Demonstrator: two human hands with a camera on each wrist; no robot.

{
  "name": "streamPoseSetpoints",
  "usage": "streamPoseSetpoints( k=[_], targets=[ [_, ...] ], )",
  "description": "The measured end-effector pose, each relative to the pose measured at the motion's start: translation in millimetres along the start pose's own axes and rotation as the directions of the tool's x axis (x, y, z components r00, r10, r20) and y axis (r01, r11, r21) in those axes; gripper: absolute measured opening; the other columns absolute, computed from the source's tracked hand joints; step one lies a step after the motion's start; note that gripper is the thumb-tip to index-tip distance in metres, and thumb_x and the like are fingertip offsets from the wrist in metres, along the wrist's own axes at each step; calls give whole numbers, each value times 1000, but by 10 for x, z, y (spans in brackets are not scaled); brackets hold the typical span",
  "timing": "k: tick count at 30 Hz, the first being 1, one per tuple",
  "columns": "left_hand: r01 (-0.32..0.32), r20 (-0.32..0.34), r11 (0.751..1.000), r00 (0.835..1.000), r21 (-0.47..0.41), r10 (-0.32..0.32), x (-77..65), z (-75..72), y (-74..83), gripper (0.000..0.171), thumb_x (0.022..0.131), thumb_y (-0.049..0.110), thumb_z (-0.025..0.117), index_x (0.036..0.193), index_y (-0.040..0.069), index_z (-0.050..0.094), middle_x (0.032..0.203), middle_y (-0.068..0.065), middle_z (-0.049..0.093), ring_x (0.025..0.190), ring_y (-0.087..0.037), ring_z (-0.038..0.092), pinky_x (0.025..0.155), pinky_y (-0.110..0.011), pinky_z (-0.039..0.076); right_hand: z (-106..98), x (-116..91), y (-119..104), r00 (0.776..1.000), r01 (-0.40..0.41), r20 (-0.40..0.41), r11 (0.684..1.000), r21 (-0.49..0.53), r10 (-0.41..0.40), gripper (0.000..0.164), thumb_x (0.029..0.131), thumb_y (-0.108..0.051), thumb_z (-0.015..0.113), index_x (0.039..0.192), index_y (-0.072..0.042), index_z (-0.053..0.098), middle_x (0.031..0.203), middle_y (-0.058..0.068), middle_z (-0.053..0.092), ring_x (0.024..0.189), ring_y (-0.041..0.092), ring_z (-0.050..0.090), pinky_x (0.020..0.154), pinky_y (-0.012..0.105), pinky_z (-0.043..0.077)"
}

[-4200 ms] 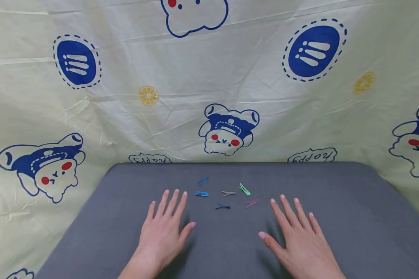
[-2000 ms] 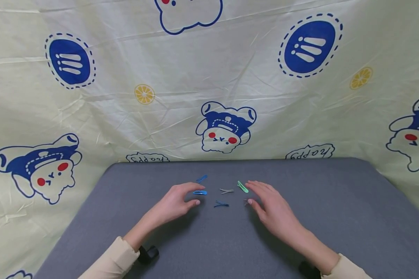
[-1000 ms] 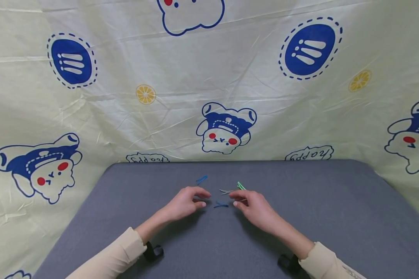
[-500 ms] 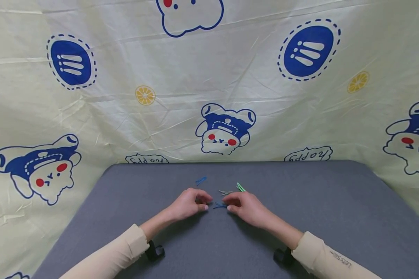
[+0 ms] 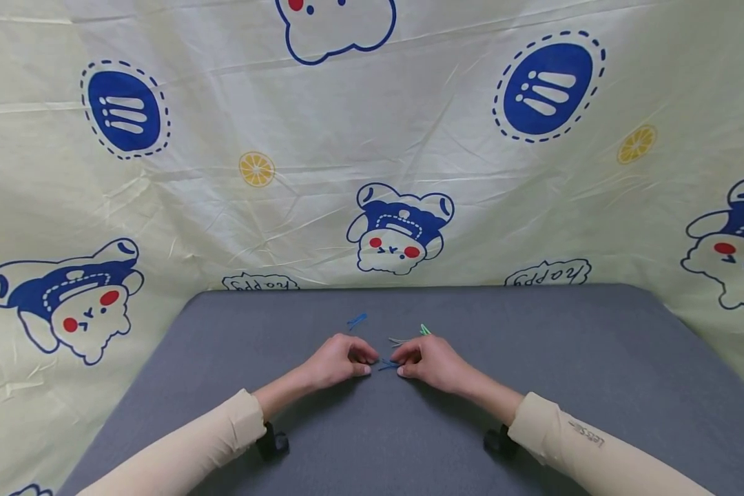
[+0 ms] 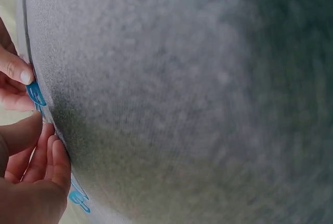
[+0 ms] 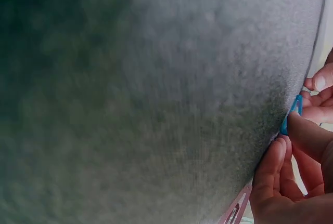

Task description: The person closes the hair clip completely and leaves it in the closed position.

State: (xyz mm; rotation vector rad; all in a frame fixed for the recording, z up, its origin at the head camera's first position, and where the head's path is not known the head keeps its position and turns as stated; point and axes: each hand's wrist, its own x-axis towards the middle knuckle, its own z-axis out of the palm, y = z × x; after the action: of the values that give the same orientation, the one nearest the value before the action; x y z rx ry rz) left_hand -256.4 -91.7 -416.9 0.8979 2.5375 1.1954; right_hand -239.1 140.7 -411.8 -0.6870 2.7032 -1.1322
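Observation:
A dark blue snap hair clip (image 5: 387, 365) lies on the grey table between the two hands. The right hand (image 5: 435, 363) pinches its right end between thumb and fingertips; in the right wrist view the thumb overlaps the blue hair clip (image 7: 297, 104). Opposite it, the left hand (image 5: 339, 362) holds its fingers loosely bent, thumb and fingertips near the clip's left end with nothing gripped. A light blue hair clip (image 6: 79, 201) shows beyond the left hand in the left wrist view. Beside the right hand lies a pink hair clip (image 7: 237, 208), hidden from the head view.
Farther back on the table (image 5: 533, 331) are another blue hair clip (image 5: 357, 320), a grey hair clip (image 5: 398, 341) and a green hair clip (image 5: 424, 330), the last partly behind the right hand. A printed cloth (image 5: 322, 124) hangs behind the far edge.
Both hands came inward from spread, flat poses and bent their fingers. The right hand moved left past the pink hair clip and took hold of the dark blue one.

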Motion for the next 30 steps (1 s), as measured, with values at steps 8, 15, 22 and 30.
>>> streamPoseSetpoints(
  k=[8,15,22,30],
  targets=[
    [-1,9,1000,1000,-15,1,8,-7,-7,19,88,-3,69,107,0,72,96,-5,70,87,-14,63,75,-26,50,7,35,-4,998,-37,-53,998,-45,34,13,85,-5,75,96,-11,79,94,-2,72,86,11,64,77,35,51],
    [7,18,1000,1000,-5,-7,-8,-14,-19,21,88,-2,69,108,1,72,97,-5,70,89,-14,63,78,-28,50,19,14,-29,996,-43,-81,997,-57,38,11,86,-5,75,93,-12,79,93,-4,72,90,13,63,81,38,52],
    [35,11,999,999,-38,-34,-75,-25,26,21,89,1,70,110,1,71,99,-5,69,88,-15,62,71,-27,51,17,-47,-39,993,-21,-118,998,-60,14,8,87,-6,74,90,-12,78,86,-6,70,80,9,60,74,34,52],
    [36,-23,998,999,-48,-37,-135,-23,99,22,89,3,71,110,0,71,101,-7,70,89,-16,64,70,-29,53,20,-127,-99,985,-26,-170,1000,13,28,9,88,-6,73,92,-13,77,93,-3,70,79,10,60,69,29,52]
  ],
)
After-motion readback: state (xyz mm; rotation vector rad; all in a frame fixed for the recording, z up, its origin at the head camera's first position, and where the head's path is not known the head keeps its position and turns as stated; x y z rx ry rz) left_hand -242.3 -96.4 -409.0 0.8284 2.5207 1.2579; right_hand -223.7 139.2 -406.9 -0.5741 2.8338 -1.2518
